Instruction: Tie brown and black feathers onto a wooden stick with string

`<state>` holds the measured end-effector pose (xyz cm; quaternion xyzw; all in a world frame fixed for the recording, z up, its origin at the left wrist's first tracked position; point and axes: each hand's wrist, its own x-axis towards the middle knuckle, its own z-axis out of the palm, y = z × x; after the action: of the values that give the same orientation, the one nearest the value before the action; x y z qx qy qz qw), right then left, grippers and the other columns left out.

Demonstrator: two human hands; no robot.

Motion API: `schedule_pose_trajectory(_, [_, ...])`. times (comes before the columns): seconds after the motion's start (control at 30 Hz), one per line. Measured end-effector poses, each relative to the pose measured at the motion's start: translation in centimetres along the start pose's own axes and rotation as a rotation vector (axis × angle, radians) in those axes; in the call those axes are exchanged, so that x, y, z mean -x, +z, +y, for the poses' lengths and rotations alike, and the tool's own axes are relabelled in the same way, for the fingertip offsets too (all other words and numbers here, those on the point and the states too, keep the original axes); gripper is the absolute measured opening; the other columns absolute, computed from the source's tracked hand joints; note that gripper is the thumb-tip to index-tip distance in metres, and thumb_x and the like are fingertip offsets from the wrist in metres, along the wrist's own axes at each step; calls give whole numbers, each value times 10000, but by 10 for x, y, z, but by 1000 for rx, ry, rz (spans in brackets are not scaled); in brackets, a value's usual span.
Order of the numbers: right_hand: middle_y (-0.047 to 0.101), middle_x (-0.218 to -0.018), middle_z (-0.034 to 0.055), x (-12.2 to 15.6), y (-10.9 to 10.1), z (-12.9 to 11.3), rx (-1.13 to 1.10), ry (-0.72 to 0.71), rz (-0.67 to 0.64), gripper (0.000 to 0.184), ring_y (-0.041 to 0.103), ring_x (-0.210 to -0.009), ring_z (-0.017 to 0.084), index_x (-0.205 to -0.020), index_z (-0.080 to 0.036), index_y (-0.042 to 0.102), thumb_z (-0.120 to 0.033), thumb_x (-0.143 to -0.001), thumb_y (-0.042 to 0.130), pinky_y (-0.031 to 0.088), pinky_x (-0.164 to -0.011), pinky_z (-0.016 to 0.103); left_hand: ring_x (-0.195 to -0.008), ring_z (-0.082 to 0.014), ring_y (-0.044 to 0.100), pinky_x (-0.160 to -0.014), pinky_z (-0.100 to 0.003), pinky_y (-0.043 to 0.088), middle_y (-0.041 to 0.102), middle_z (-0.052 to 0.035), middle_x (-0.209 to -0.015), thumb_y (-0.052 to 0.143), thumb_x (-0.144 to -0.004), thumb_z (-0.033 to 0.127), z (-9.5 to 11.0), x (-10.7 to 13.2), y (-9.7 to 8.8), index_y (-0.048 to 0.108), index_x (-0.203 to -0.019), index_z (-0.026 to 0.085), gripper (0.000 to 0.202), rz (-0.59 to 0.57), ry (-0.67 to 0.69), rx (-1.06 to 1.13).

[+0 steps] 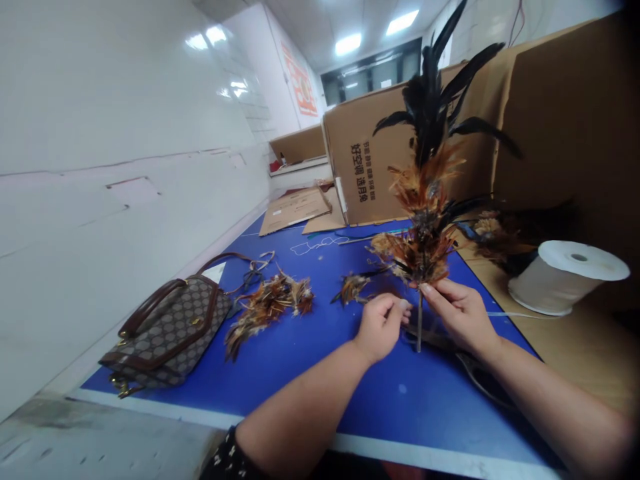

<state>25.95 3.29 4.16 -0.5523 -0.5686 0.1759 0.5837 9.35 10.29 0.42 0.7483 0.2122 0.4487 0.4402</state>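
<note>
Upper stick thick with feathers, lower end bare

The stick point(419, 330) stands upright to the left of the spool point(560, 290), its foot a little nearer the wearer. Long black feathers point(430, 100) crown it, with brown feathers point(423, 250) bunched in tiers beneath; that much looks done. Below the lowest brown tier the stick is uncovered, so the work seems well along but perhaps unfinished.

The right hand point(463, 313), just left of the spool, pinches the stick between thumb and fingers, right under the feathers. The left hand point(381, 327), farther left of the spool, has its fingers curled in beside the stick; I cannot tell whether they hold anything. A pale strand point(507, 314) runs left from the spool and goes out of sight behind the right hand.

Loose feathers remain: a heap point(273, 300) far left of the spool, a small tuft point(353, 288) between that heap and the spool, and a dark pile point(505, 243) just beyond the spool. A handbag point(180, 333) lies farthest left of it.
</note>
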Motion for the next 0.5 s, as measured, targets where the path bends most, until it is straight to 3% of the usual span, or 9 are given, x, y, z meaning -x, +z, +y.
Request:
schedule_pose_trajectory(0.13, [512,-568,-9,-2,-3,3,14,-11,49,357,525,-615,175,-758,-212,705,-491,-963,616,398,-536,289,-763,-173,636,-774,-309,521,681,-53,-774,592,-993,344,-20,-24,-51,701,-802,176,276,294,191,-344])
schedule_pose_trajectory(0.2, [514,-570,-6,-2,-4,3,27,-31,67,368,534,-613,175,-696,-218,667,-472,-960,629,403,-546,294,-797,-184,639,-795,-317,516,683,-62,-813,591,-982,310,-34,-36,-86,698,-825,178,231,428,164,-561])
schedule_pose_trajectory(0.3, [490,-553,-6,-4,-4,2,48,-47,75,423,544,-608,177,-611,-228,583,-463,-959,638,411,-553,298,-830,-213,639,-818,-351,513,685,-82,-854,606,-938,237,-54,-46,-130,709,-855,175,146,444,74,-738])
schedule_pose_trajectory(0.4, [515,-563,-1,-4,-4,2,67,-70,72,411,555,-607,182,-628,-231,602,-469,-962,631,422,-556,304,-801,-223,637,-816,-363,513,668,-72,-780,631,-916,224,-64,-46,-145,704,-786,181,156,367,35,-788])
schedule_pose_trajectory(0.5, [592,-623,10,-4,-4,5,85,-101,77,333,568,-620,183,-730,-228,694,-459,-961,633,434,-577,310,-834,-213,647,-844,-348,518,686,-71,-819,634,-948,303,-65,-41,-131,722,-826,188,189,270,40,-801])
